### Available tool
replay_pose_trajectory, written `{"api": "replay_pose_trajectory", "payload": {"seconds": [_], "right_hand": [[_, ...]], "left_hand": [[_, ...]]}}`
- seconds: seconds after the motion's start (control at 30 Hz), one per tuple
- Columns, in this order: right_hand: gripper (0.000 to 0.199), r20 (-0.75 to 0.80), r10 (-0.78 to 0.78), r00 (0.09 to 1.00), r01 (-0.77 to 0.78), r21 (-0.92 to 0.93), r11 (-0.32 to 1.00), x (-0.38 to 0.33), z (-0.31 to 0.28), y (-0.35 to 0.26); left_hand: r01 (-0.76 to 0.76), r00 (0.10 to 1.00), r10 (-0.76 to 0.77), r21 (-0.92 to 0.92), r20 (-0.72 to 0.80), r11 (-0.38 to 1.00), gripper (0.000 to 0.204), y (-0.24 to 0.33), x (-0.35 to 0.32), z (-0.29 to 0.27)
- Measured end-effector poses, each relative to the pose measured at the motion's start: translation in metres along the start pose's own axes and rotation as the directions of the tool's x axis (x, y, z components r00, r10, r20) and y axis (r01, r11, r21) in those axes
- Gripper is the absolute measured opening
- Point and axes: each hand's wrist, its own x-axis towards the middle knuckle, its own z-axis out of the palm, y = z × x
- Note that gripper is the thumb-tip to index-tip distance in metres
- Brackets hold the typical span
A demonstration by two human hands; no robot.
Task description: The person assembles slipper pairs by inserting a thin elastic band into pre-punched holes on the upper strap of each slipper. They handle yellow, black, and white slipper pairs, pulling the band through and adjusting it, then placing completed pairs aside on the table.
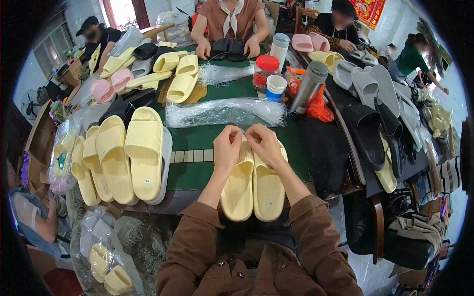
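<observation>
A pair of pale yellow slide slippers lies side by side at the table's near edge, toes pointing away from me: the left slipper [237, 193] and the right slipper [269, 190]. My left hand [227, 148] is over the strap of the left slipper, its fingertips pinched together. Close beside it, my right hand [265, 145] is also pinched, above the toe end of the pair. The fingertips of both hands nearly meet. Whatever is between them is too small to name. My hands partly hide the straps.
Several yellow slippers [144, 153] stand in a row at left. Beyond my hands lies a bundle of clear plastic strands [227, 112]. A paper cup [276, 88], a red-lidded jar [266, 71] and a steel flask [310, 86] stand behind. Black slippers [365, 133] lie right. Co-workers sit around.
</observation>
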Motion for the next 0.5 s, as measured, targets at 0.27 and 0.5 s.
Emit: {"api": "replay_pose_trajectory", "payload": {"seconds": [0.27,0.5], "right_hand": [[0.004,0.014,-0.030,0.999,0.031,-0.041,0.999,-0.0011,0.0008,0.0035],[0.004,0.043,-0.083,0.996,0.086,-0.065,0.994,0.0004,0.0013,0.0034]], "left_hand": [[0.016,0.999,-0.017,0.020,0.045,1.000,0.008,-0.0028,0.0006,-0.0015],[0.049,0.998,-0.049,-0.004,0.051,0.999,0.006,-0.0057,-0.0002,-0.0018]]}}
